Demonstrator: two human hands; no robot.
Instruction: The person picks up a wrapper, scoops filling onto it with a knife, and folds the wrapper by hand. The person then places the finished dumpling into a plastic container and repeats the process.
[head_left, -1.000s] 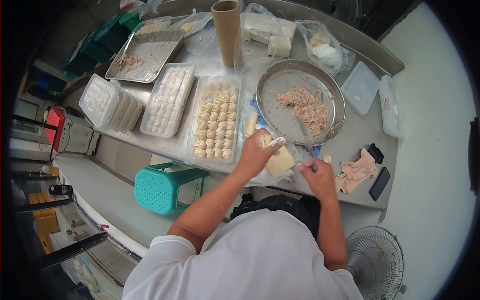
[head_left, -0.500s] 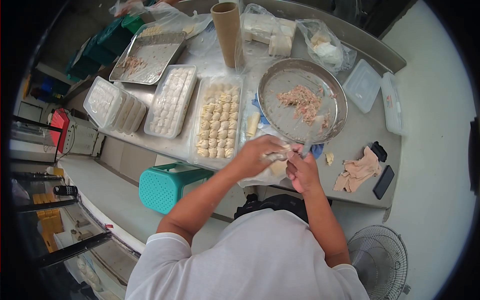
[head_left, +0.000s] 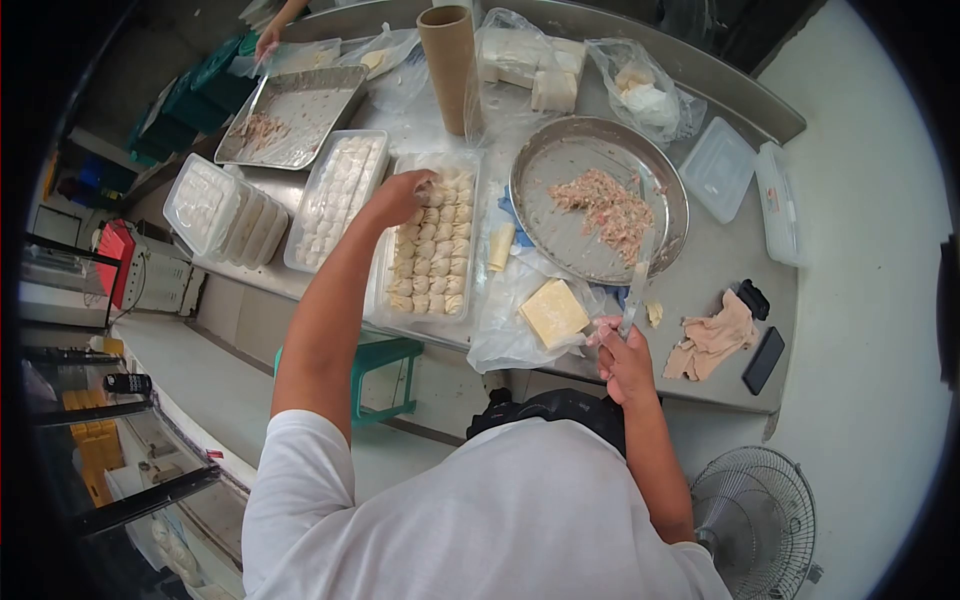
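My left hand [head_left: 402,197] reaches over the upper left of a clear plastic container [head_left: 375,290] packed with rows of wrapped dumplings [head_left: 432,255]. Its fingers are pinched together on a dumpling among the top rows; they partly hide it. My right hand [head_left: 626,365] grips a narrow flat-bladed knife [head_left: 637,290], blade pointing away from me over the rim of a round metal pan [head_left: 530,225]. Ground meat filling [head_left: 610,210] lies in that pan. Between my hands, a stack of square yellow wrappers [head_left: 554,313] rests on a plastic sheet [head_left: 495,335].
Left of the container stand another filled box [head_left: 338,195], stacked boxes [head_left: 225,215] and a metal tray [head_left: 300,105]. A cardboard tube [head_left: 450,70] rises behind. A cloth [head_left: 712,340] and phone [head_left: 765,360] lie right. Another person's hand [head_left: 267,42] is at the far left.
My left hand has moved away from my right hand, leftward and forward to the dumpling container. The wrapper stack is now uncovered. My right hand shifted slightly right, still with the knife.
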